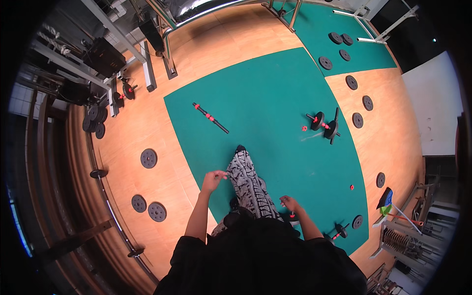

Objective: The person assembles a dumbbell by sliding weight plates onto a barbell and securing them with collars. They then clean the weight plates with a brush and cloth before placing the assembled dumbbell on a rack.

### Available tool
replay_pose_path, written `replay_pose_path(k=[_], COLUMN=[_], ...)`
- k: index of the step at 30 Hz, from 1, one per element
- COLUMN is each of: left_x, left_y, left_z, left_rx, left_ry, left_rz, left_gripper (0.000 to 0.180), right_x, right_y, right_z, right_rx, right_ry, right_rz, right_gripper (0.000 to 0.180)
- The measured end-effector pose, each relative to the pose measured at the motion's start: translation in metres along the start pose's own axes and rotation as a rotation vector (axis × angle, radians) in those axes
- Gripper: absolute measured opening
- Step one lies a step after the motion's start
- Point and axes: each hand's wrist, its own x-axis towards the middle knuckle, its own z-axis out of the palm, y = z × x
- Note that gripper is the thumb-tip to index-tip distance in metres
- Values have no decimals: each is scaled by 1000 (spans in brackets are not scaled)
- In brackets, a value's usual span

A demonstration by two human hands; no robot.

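One black and red bar (210,118) lies flat on the green mat (275,88), out past the tip of the front shoe (240,147) and a bit to its left. It is long and thin, and it lies on a slant: one end points far away and to the left, near the mat's left edge, and the other end points back and to the right, toward the shoe. That right end is the one closer to both hands. The left hand (213,181) is the nearer hand. From it, the bar is almost straight ahead, well apart, with bare mat between them. The fingers bend right by the patterned pants (246,184); they are not on the bar, but I cannot tell if they are pinched together or hold something small. The right hand (290,202) is farther off, so from there the bar is ahead and over to the left. Its fingers curl a little, and I cannot tell how far apart they are. Just beside that hand a red piece (292,215) peeks out, mostly hidden.
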Motion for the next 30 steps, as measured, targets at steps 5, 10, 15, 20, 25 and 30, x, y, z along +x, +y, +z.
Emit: replay_pose_path(k=[5,10,15,20,25,30], left_x=[39,164,291,408,426,428], left_y=[-17,-53,-167,-240,-287,-294], left_z=[-8,-39,-24,-22,15,24], left_rx=[365,106,-197,202,40,-98], left_ry=[-265,-229,-141,-140,-121,1], left_rz=[-277,-641,-351,-412,-563,-692], left_gripper=[29,39,30,40,66,83], right_x=[89,219,362,521,605,612], right_y=[-69,-217,-285,-287,-272,-280], right_z=[-1,4,13,61,120,125], right_rx=[-333,-252,-495,-532,-529,-543], right_ry=[3,74,4,70,306,118], right_rz=[113,6,9,-22,-87,-193], right_gripper=[33,31,41,48,46,37])
